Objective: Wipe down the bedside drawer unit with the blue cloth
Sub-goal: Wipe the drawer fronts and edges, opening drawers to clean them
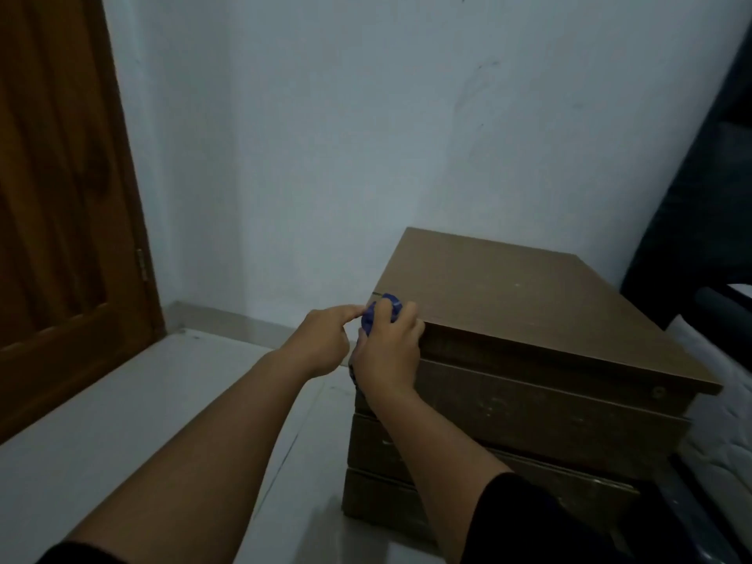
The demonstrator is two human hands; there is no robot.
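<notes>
The brown wooden bedside drawer unit (529, 303) stands on the floor against the white wall, its flat top bare and several drawer fronts facing me. My right hand (390, 352) is closed around the bunched blue cloth (378, 313) at the unit's front left corner, pressing it against the top edge. Most of the cloth is hidden inside the fist; a bit hangs below the wrist. My left hand (325, 343) sits just left of the corner, its index finger stretched out and touching the cloth.
A brown wooden door (61, 197) fills the left side. Pale floor tiles (162, 400) run in front of and to the left of the unit. A dark bed frame and white mattress (716, 400) press close on the right.
</notes>
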